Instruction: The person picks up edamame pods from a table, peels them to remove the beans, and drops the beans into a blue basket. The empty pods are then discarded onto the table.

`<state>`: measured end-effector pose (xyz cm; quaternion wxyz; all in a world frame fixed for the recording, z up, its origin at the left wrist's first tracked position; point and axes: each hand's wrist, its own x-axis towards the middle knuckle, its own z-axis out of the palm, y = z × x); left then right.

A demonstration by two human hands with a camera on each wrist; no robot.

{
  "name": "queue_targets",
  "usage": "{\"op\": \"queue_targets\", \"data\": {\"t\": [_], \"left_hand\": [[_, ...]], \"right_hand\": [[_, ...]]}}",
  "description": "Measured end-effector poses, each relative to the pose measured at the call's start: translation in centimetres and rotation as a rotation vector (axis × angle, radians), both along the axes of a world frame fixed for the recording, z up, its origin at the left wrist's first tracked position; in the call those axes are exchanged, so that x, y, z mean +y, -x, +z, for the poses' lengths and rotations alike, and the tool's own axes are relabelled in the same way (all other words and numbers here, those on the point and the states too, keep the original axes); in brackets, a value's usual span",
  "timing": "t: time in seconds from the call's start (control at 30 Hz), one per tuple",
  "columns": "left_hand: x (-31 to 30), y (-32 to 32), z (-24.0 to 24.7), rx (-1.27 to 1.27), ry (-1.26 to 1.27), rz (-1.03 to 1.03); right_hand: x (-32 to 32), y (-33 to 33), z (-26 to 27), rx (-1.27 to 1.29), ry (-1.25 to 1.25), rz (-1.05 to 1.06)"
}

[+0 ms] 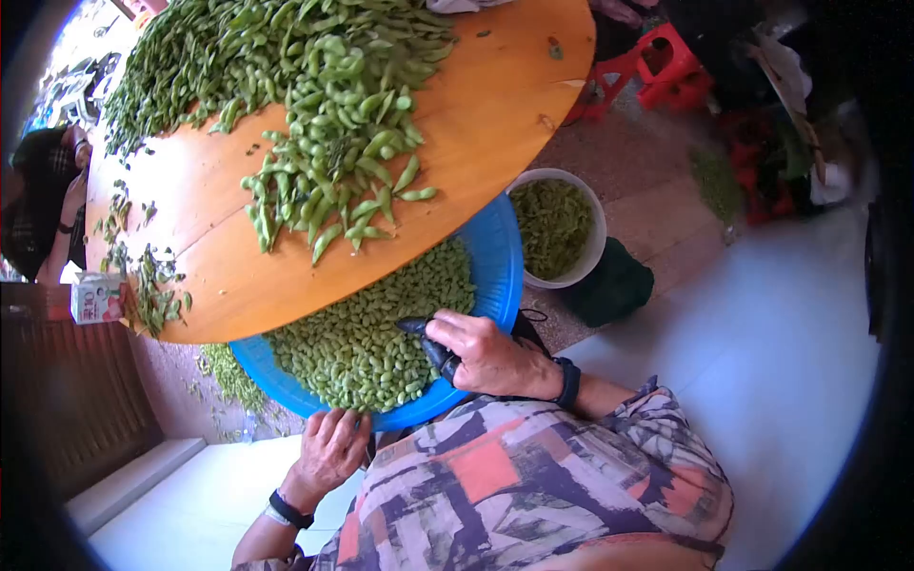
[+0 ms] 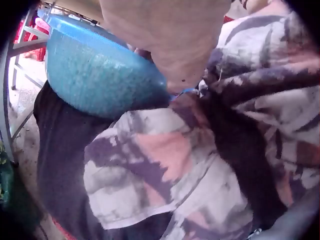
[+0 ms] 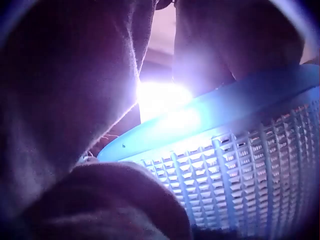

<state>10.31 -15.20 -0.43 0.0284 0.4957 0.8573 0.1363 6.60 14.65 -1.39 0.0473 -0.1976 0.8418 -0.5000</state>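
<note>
Wooden table (image 1: pixel 505 86) partly hides blue basket (image 1: pixel 499 246); bucket (image 1: pixel 599 228) nearby, seemingly holding pods (image 1: pixel 550 228).

glossy wooden table (image 1: pixel 500 95), smooth-rimmed plastic basket (image 1: pixel 503 249), matt cloth shirt (image 1: pixel 543 476).

The blue basket (image 1: pixel 501 252) is round and broad-rimmed with a latticed wall; it rests on the person's lap, its far left part hidden under the near edge of the bench (image 1: pixel 238 297). Shelled green beans (image 1: pixel 371 347) lie loose across it in a thick layer, plump and pale. The left hand (image 1: pixel 333 445) has its fingers over the near rim. At the near right, the right hand (image 1: pixel 495 357), black at the fingertips, is over the beans.
</note>
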Motion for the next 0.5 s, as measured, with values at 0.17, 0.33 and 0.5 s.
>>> {"op": "queue_targets", "data": {"t": [0.17,0.33,0.5], "left_hand": [[1.4,1.4,-1.0,0.085,-0.068,-0.109],[1.4,1.0,-0.4,0.038,-0.108,-0.064],[1.7,0.7,0.6,-0.02,-0.039,-0.088]], "right_hand": [[-0.4,0.4,0.1,0.079,-0.092,-0.04],[-0.4,0.6,0.5,0.107,-0.038,0.009],[0.0,0.7,0.5,0.088,-0.048,0.08]]}}
